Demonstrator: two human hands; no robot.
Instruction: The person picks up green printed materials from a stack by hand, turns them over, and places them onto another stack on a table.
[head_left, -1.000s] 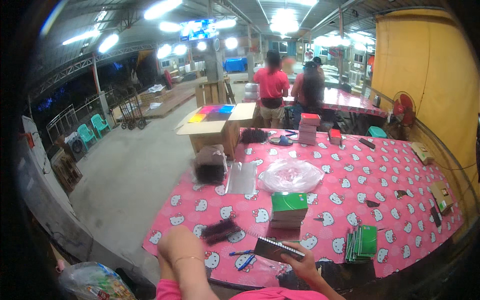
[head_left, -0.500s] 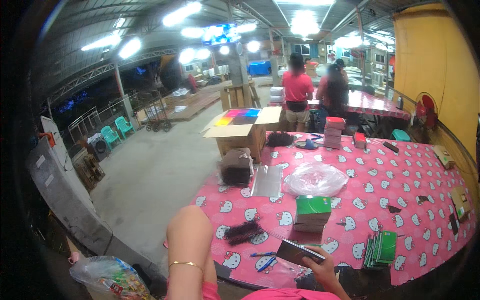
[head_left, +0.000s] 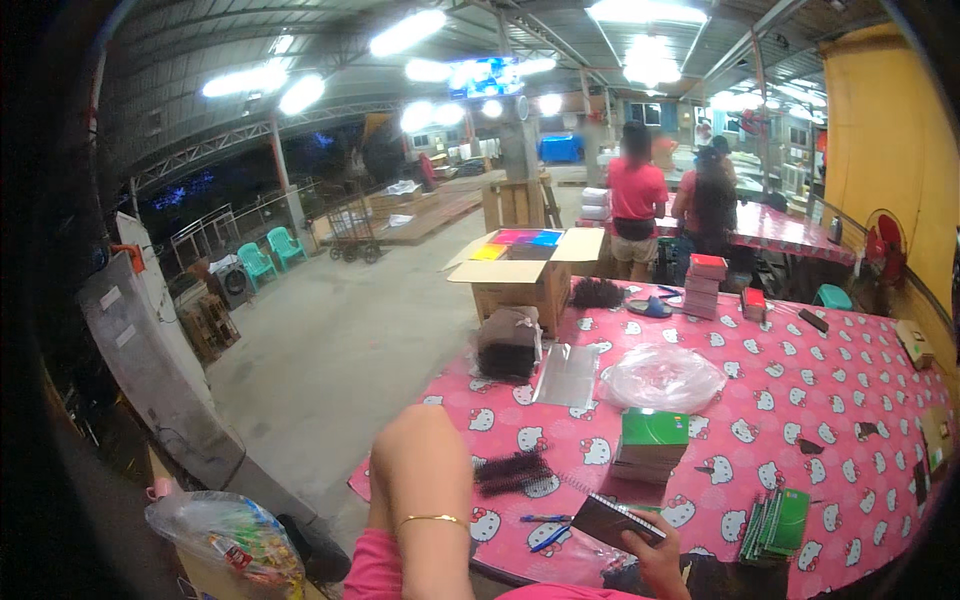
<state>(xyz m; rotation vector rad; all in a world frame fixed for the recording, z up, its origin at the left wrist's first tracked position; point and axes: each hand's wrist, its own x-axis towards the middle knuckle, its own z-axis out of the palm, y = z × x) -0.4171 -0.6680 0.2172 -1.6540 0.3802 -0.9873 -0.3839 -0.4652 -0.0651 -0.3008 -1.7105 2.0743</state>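
Observation:
My right hand (head_left: 655, 550) grips a small notebook (head_left: 612, 520) with a dark cover, thumb on top, above the table's near edge. A thin spiral coil (head_left: 575, 487) sticks out of the notebook's upper left end. My left arm (head_left: 425, 470) is bent with its elbow raised, a gold bracelet (head_left: 435, 518) near the wrist; the left hand's fingers are cut off by the lower edge. Left of the notebook lies a blue-handled hand tool (head_left: 548, 538), with a heap of black spiral coils (head_left: 512, 470) beyond it. A stack of green-covered pads (head_left: 652, 445) stands just past the notebook.
Bound green notebooks (head_left: 775, 525) lie at right on the pink patterned table (head_left: 740, 470). Farther off are a clear plastic bag (head_left: 665, 380), red-topped stacks (head_left: 706, 275) and an open carton (head_left: 520, 270). Two people in front stand at another table. A filled bag (head_left: 225, 545) is lower left.
The whole view has turned slightly left, so everything appears farther right. My right hand keeps its hold on the notebook, and my left elbow stays raised.

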